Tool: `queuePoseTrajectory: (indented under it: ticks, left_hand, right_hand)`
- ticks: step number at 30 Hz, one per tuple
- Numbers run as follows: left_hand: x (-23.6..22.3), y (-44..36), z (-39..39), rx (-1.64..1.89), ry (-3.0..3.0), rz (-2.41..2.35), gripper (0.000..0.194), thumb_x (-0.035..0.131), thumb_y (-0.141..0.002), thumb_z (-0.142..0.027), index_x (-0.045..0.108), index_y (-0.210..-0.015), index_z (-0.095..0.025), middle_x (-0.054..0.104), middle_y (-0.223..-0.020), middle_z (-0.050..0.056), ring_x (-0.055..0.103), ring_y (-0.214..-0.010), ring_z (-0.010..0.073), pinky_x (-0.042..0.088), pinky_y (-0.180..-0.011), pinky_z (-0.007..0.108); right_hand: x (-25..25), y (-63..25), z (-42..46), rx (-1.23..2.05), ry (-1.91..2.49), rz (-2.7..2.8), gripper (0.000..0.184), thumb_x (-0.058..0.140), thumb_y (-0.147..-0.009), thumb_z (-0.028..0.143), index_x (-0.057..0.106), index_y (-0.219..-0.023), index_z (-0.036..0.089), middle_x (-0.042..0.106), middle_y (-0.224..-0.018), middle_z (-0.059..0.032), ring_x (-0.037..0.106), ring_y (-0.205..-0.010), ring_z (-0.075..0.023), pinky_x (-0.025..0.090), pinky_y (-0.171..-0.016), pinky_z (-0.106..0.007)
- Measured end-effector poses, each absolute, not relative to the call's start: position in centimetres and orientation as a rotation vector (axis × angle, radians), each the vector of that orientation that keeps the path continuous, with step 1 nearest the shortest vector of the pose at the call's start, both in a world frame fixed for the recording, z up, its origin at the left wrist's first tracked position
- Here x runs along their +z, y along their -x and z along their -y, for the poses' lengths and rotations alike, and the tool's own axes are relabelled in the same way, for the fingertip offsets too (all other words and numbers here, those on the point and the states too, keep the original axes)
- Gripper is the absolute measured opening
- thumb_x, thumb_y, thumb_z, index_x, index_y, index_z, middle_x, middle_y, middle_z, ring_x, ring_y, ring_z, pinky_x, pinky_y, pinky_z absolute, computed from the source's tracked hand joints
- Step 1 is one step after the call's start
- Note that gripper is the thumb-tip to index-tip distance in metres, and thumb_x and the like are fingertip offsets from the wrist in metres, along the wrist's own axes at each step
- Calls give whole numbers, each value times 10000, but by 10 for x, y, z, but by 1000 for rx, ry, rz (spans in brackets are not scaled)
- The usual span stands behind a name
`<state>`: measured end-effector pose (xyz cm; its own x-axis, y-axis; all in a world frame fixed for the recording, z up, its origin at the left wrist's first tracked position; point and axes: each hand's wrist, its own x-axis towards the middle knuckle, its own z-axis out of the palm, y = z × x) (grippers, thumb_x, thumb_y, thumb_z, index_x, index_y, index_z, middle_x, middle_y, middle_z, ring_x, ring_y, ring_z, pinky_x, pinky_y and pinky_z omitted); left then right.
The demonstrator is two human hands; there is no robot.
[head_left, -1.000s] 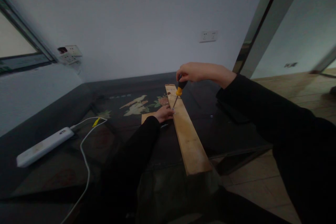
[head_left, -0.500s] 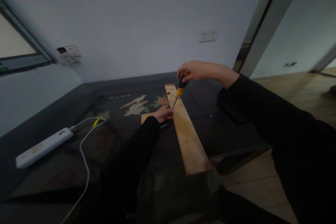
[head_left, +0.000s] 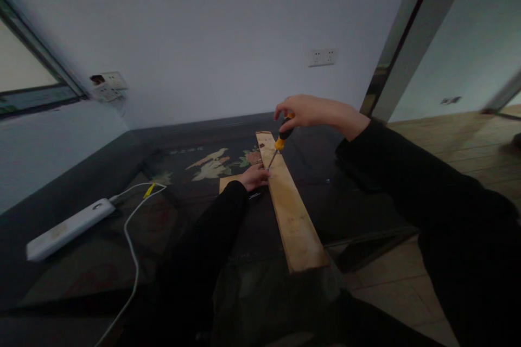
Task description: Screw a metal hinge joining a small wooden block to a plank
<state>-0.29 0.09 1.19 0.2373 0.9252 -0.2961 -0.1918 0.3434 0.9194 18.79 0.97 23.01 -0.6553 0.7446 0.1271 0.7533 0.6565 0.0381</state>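
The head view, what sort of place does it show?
Probably a room in a home, though I cannot be sure: there is a dark table with a bird-and-flower picture, and a plain wall with sockets.

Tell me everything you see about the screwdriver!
The screwdriver has a black-and-yellow, plastic-looking handle and a thin, metal-looking shaft. It slants down leftward, its tip by the left hand at the wooden board; what the tip touches is too small to tell. The right hand grips the handle's top.
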Motion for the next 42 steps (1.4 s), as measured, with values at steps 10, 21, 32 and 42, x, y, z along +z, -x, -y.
queuePoseTrajectory:
  ticks: [10, 21, 32, 42]
  left_hand:
    - [12, 3, -2, 929, -901, -1028, 417, 684, -670, 67, 621, -1018, -152, 706, -846, 34, 687, -712, 129, 596, -727, 264]
    - [7, 6, -3, 930, -901, -1026, 449, 701, -652, 67, 623, -1035, -154, 719, -914, 46, 700, -728, 139, 602, -725, 283]
    - [10, 1, -4, 930, -895, -1039, 441, 693, -654, 73, 628, -1029, -149, 720, -920, 52, 701, -749, 138, 601, -751, 279]
    - [12, -1, -2, 942, -888, -1058, 424, 694, -658, 82, 618, -1010, -142, 711, -892, 43, 698, -716, 134, 606, -746, 294]
  right_hand:
    - [214, -169, 5, -493, 1514, 2496, 572, 354, -1025, 503, 753, -1160, 116, 733, -1053, -206, 662, -940, -276, 404, -731, -356]
    - [232, -184, -4, -97, 1251, 2780, 332, 608, -894, 266, 742, -1187, 184, 747, -1091, -106, 658, -943, -212, 430, -781, -322]
    - [224, -172, 6, -197, 1476, 2555, 436, 561, -944, 484, 737, -1185, 167, 745, -1005, -135, 656, -855, -215, 404, -714, -321]
    - [221, -165, 15, -379, 1533, 2483, 408, 514, -978, 403, 748, -1161, 123, 739, -1044, -192, 669, -943, -271, 415, -729, -341]
